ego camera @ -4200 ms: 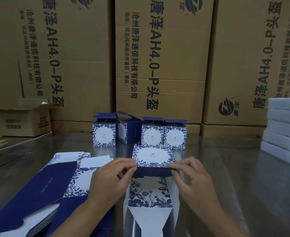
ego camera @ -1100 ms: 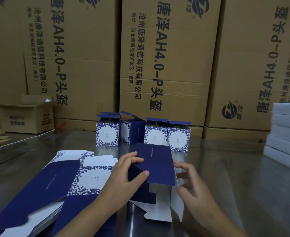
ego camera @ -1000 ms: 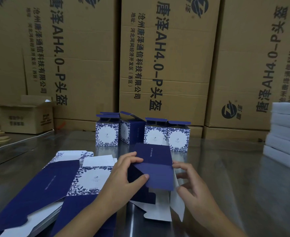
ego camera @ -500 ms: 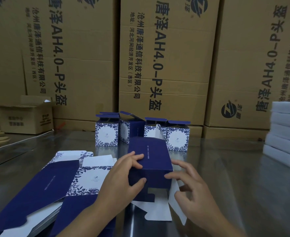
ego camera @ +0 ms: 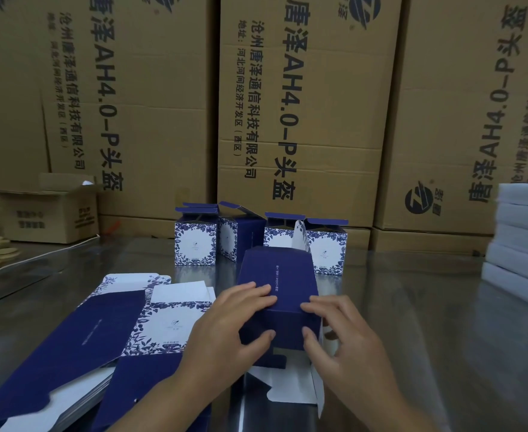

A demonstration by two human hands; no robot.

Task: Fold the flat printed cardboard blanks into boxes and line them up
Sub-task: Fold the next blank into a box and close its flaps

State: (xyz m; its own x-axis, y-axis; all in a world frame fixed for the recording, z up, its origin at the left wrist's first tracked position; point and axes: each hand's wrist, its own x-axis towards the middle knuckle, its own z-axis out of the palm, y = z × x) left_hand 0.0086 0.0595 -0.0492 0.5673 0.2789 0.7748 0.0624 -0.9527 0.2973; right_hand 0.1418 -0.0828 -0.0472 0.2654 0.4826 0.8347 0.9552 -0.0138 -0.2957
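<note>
Navy box blank (ego camera: 279,275) half-formed, near end gripped by curled fingers (ego camera: 253,291) of left hand (ego camera: 225,335) and right hand (ego camera: 346,347)

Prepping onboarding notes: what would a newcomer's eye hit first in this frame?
The half-folded navy box at centre, gripped by the left hand and right hand on the shiny table. Behind it, a row of folded floral boxes stands before tall brown cartons. A stack of flat blanks lies to the left.
</note>
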